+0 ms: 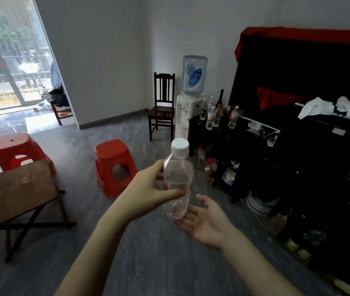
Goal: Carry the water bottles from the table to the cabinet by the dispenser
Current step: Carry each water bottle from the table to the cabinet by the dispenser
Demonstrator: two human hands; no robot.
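Clear bottle (177, 180) with white cap (180, 146); red stools (114, 165).

The left hand (148, 189) is covering part of the bottle (177, 180), and its fingers are lying behind the plastic, so the grip is showing only at the thumb. The bottle's base is hiding part of the right hand (206, 221). The table (14, 193) is running off the left edge. The cabinet (223, 142) is sitting in shadow, its shelves too dark to read. The labels of the bottles on it (211, 118) are too small to make out.
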